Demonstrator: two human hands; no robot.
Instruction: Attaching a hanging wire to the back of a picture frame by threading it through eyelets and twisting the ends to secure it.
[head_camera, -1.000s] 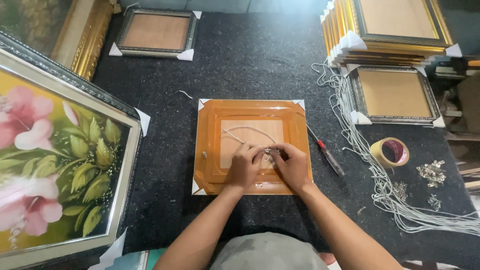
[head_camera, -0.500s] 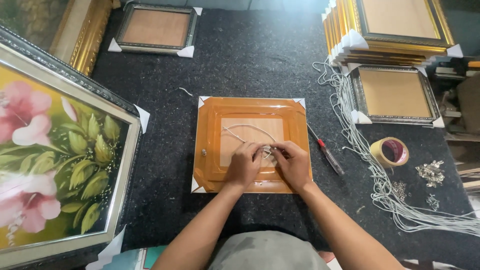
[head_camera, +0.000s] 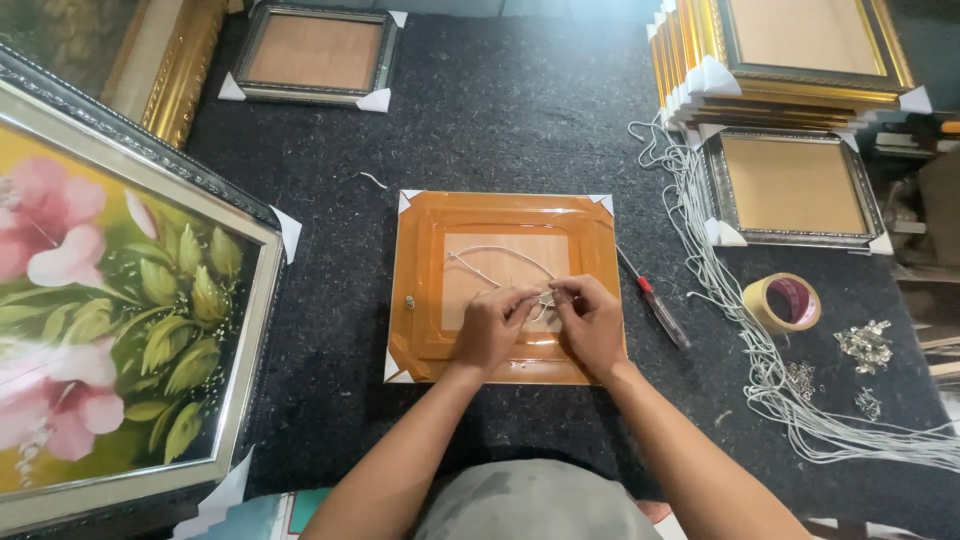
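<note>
— Why is the orange picture frame (head_camera: 500, 285) lying face down in the middle of the picture?

— So its back panel faces me. It lies flat on the dark felt surface (head_camera: 500, 120), where I can lean over it and bring both hands to the same spot. My left hand (head_camera: 490, 325) and right hand (head_camera: 590, 322) meet just below the centre of the frame, fingertips nearly touching each other.

— What are you holding?

— The white cord (head_camera: 490, 262), which loops across the back panel towards the upper left of it and runs down into my fingers. Each grip is narrow, pinched on the cord's end near the lower right of the panel. There seems to be a small metal fitting between my fingertips, but my fingers cover it, so I can't say for sure.

— How does the frame look?

— Glossy orange-brown wood with a stepped moulding, a paler board set in the middle, white card protectors on its corners, and a small metal eyelet (head_camera: 409, 301) on its left rail.

— And the things to the right of centre?

— A red-handled screwdriver (head_camera: 655, 305) lies just beside the frame, within reach of my right hand. Beyond it, a bundle of white cords (head_camera: 750, 350) and a roll of tape (head_camera: 782, 302).
</note>
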